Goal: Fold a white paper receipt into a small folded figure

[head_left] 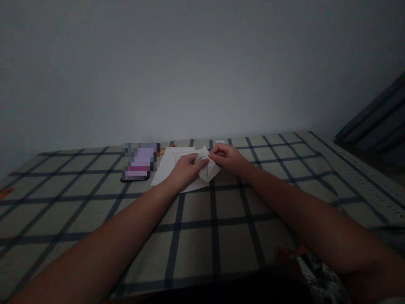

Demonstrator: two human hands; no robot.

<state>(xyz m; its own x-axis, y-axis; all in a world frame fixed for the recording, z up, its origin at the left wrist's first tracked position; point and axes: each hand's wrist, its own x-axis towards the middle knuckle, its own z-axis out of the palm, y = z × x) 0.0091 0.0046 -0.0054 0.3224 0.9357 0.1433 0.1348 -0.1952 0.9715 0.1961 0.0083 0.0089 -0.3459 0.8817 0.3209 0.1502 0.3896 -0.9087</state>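
Presently in the fingers: one folded paper (208, 169), white, pointed at its top and bottom, located between both hands and above the near right part of the white sheets (163, 169).
Left hand (187, 166): closed on the left side of the folded paper, with the thumb lying across its face; probably this grip keeps the layers flat and steady.
Right hand (226, 155): fingertips brought narrowly together at the upper right edge of the folded paper, perhaps because one edge needs finer control than a whole palm can give.
White sheets: lying flat on the checked cloth (196, 215), partly under the left hand; they possibly serve as a smooth base. Some faint print shows, but I cannot read it.
Phone (139, 162): on the cloth to the left of the sheets, apart from the hands, maybe so that its screen can be glanced at. Coarse blocks cover this screen, so its content is unknown.
Hidden: the back of the folded paper, and most curled fingers behind it.
Hard to tell: a small white piece (219, 142) just beyond the right hand, and a shiny thing (319, 274) by the right forearm, cut off below; the light is dim.
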